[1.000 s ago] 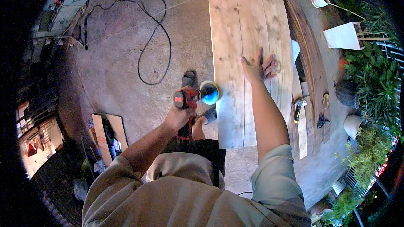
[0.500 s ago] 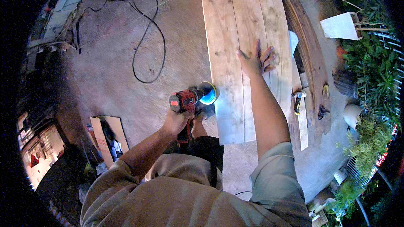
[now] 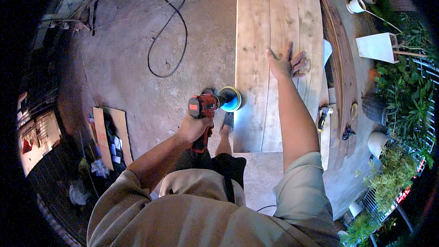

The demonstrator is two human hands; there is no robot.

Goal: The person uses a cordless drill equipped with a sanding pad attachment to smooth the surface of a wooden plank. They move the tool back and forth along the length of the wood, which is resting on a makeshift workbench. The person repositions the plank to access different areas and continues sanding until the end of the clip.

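Stretching from the top edge down past the middle, the long wooden boards (image 3: 270,41) fill the picture from 12 o'clock toward the centre; they lie side by side, pale, with knots in the grain. At 9 to 11 o'clock from them spreads the concrete floor (image 3: 132,77), and on it a black cable (image 3: 176,41) makes a loose loop. At 3 o'clock stands a row of green plants (image 3: 402,91) with a white box (image 3: 376,47) above them at about 2 o'clock, and pale pots near the plants. At 8 o'clock on the floor lie flat pieces of cardboard (image 3: 106,132).

The right hand (image 3: 286,62) lies flat on the boards, a little right of the centre at about 1 o'clock, with the fingers spread wide and the palm pressing the wood; it grips nothing. The left hand (image 3: 194,127) is just left of the centre, closed fully around the handle of the red power tool (image 3: 205,107). The tool points toward 3 o'clock, and its blue round pad (image 3: 230,99) meets the left edge of the boards, about half way along their visible length. Below the tool a sandalled foot (image 3: 226,126) stands on the floor, near the end of the boards. At 4 o'clock from the right hand, small tools (image 3: 323,118) lie on a narrow plank beside the boards.
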